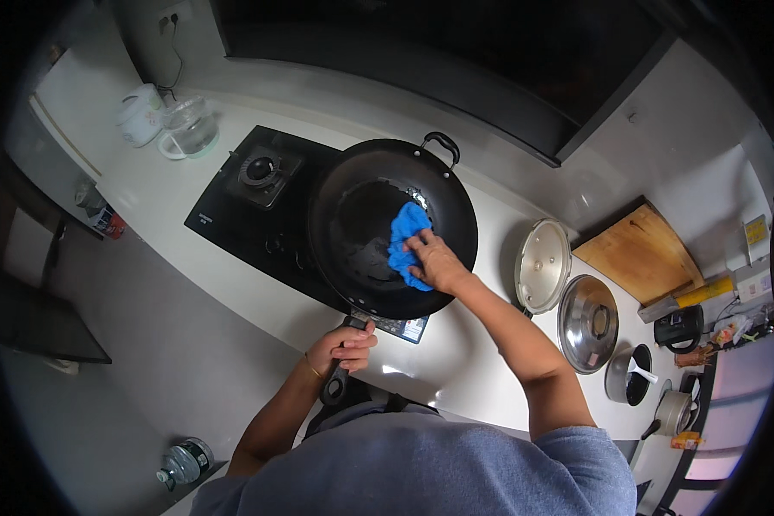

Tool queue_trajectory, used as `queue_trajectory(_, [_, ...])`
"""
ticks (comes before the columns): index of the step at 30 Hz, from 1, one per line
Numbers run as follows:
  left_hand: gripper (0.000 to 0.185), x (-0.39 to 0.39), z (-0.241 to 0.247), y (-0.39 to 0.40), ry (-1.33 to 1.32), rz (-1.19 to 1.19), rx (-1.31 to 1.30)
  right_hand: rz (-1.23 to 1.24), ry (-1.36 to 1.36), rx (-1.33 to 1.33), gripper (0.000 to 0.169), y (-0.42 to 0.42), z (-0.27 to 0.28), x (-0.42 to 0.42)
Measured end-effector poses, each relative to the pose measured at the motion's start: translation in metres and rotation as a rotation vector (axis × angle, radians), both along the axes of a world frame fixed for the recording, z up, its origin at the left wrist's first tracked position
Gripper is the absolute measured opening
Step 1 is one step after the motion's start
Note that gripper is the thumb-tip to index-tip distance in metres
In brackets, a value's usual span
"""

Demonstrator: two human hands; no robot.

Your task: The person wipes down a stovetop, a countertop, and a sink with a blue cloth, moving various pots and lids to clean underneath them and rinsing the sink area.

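Note:
A large dark wok (355, 180) sits over the right side of the black gas hob (251, 251), its inner surface wet and shiny in places. My left hand (345, 348) is wrapped around the wok's long black handle (335, 389), which points towards my body. In my right hand (437, 261) is a bunched blue cloth (407, 238), pressed against the right part of the wok's inside. Opposite the long handle, a small black loop handle (444, 143) stands at the far rim. The hob's left burner (260, 169) is uncovered.
Right of the wok stand a pressure cooker lid (543, 267), a steel lid (587, 326), a pot (619, 374) with a white utensil, and a wooden cutting board (638, 251). A glass pitcher (190, 129) is at the left back. On the floor lies a large plastic bottle (186, 461).

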State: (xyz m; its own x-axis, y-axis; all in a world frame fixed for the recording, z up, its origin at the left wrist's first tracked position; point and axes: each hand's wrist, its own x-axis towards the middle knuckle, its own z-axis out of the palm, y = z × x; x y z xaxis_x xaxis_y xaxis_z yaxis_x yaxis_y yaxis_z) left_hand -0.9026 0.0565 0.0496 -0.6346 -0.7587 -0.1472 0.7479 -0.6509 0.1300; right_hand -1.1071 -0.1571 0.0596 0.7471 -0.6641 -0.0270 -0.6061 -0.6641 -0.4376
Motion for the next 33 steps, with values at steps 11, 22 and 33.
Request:
queue_trajectory(11, [0.010,0.042,0.005,-0.039,0.017,-0.195,0.138,-0.388,-0.296,-0.301,0.066,-0.106,-0.035,0.081])
queue_trajectory(22, [0.017,0.060,0.029,-0.056,0.014,-0.177,0.177,0.252,0.549,0.349,0.046,-0.096,0.035,0.021])
queue_trajectory(33, [0.016,0.080,0.001,-0.079,-0.036,-0.182,0.083,0.574,-0.013,0.491,0.052,-0.065,-0.002,0.105])
